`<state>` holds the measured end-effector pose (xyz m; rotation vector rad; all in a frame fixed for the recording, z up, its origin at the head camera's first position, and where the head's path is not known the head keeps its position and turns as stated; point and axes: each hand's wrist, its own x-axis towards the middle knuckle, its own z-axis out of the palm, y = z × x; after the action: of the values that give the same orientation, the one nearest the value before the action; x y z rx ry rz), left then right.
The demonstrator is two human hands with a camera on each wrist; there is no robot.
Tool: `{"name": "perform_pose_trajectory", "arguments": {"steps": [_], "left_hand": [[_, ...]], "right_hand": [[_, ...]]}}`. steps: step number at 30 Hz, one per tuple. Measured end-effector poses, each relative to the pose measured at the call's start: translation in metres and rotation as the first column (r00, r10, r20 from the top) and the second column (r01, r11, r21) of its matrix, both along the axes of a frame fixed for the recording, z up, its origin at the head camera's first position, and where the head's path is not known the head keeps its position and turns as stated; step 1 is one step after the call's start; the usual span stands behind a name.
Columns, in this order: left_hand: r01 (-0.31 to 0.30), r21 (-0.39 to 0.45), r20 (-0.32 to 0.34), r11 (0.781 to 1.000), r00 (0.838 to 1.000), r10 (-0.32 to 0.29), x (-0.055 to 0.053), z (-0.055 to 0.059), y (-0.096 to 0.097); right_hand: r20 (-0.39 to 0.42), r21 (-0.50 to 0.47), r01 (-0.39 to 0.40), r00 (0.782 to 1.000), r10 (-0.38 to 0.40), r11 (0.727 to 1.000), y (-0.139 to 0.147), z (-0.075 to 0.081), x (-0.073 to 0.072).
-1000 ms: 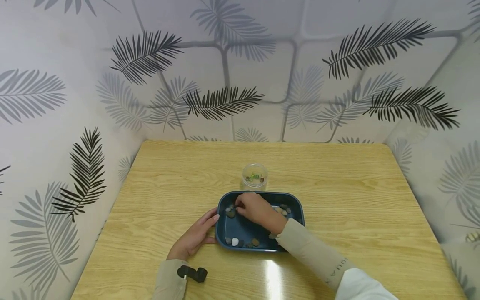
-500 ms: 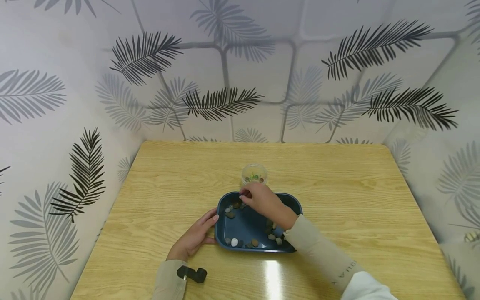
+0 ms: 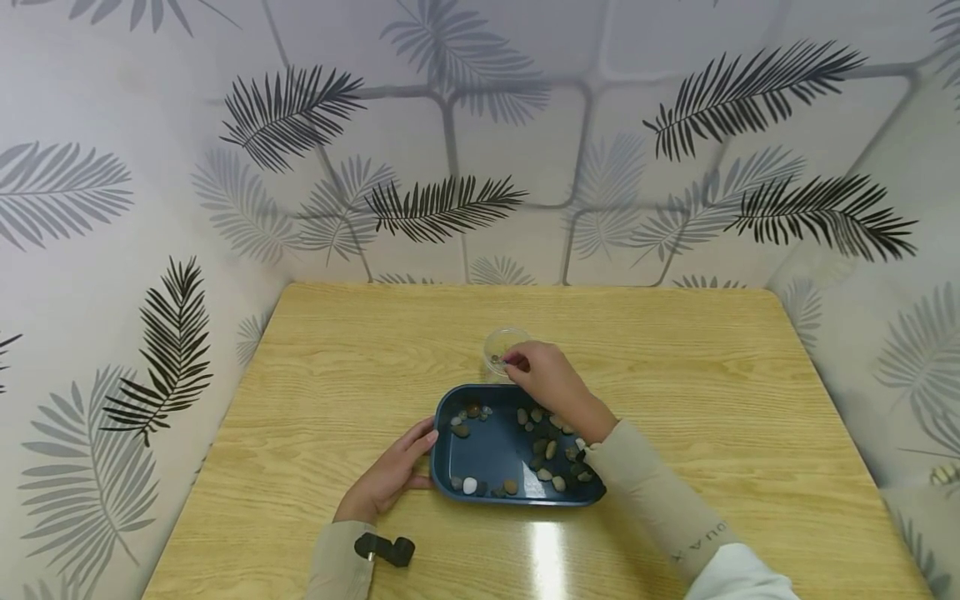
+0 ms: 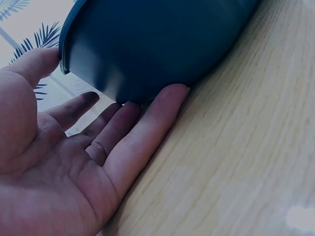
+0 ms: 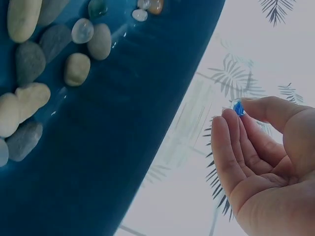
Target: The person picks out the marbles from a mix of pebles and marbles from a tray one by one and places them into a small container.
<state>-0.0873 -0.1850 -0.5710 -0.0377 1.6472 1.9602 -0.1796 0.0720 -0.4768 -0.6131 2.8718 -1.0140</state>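
A dark blue tray (image 3: 487, 446) with pebbles sits on the table. At its left end is my left hand (image 3: 390, 475); in the left wrist view, fairly straight fingers (image 4: 147, 132) touch the tray's outer wall while the thumb meets the rim. My right hand (image 3: 551, 379) has its fingertips at the small clear round cup (image 3: 498, 337), just behind the tray. Between thumb and fingertips it pinches a clear glass marble with blue inside (image 5: 238, 108). The hand hides part of the cup and its contents.
Grey and tan pebbles (image 3: 551, 450) cluster in the tray's right half. Several stones, one of them white (image 3: 469, 485), lie along the front wall, and more stones (image 3: 461, 431) lie at the back left. The wooden table (image 3: 360, 342) meets a leaf-patterned wall.
My right hand has moved from inside the tray's back left, up over the back rim, and right to the cup, carrying the marble. My left hand stays at the tray.
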Motion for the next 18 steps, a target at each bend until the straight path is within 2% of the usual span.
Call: {"name": "perform_pose_trajectory", "arguments": {"steps": [9,18], "left_hand": [[0.004,0.0,-0.003,1.0,1.0,-0.004,0.001,-0.001,-0.001],[0.006,0.021,0.006,1.0,1.0,-0.006,0.0,0.0,-0.001]], "right_hand": [[-0.021,0.004,0.027,0.999,-0.027,1.0,0.007,-0.007,-0.007],[-0.002,0.005,0.052,0.999,-0.052,0.999,0.007,-0.012,-0.009]]}}
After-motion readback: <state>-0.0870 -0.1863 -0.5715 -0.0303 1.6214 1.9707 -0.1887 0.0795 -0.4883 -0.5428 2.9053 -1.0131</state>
